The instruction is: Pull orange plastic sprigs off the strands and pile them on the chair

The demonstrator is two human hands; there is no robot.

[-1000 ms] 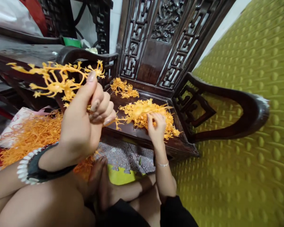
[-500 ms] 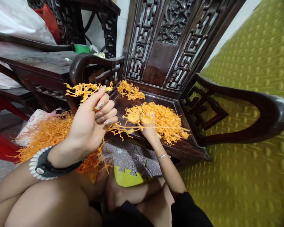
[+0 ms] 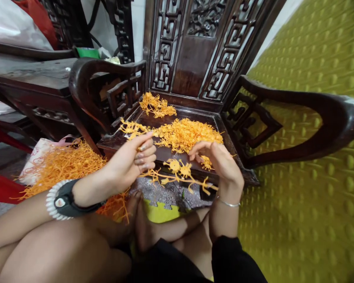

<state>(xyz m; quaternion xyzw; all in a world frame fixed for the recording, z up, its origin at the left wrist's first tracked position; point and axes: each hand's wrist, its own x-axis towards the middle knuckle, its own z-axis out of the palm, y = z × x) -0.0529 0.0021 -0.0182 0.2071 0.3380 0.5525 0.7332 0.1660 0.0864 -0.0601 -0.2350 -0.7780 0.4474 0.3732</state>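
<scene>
My left hand [image 3: 129, 165] is closed in a pinch on an orange plastic sprue [image 3: 177, 173], a branching stem with small flower-like parts that runs from above my fingers down and right past my right hand. My right hand [image 3: 220, 161] hovers over the stem with fingers curled, thumb and forefinger close together near a small orange piece. Both hands are in front of a dark carved wooden chair seat [image 3: 165, 151] that carries a heap of loose orange pieces [image 3: 188, 134]. A smaller clump of orange pieces [image 3: 156, 105] lies at the back of the seat.
A big pile of orange sprues [image 3: 65, 165] lies on a bag on the floor at left. A dark wooden table [image 3: 35, 80] stands behind it. Yellow-green padded matting [image 3: 312, 188] fills the right side. My crossed legs are below on a puzzle mat [image 3: 159, 210].
My left hand has dropped from a raised position to seat-edge height with the sprue. My right hand has left the heap on the seat and come back toward me, over the stem.
</scene>
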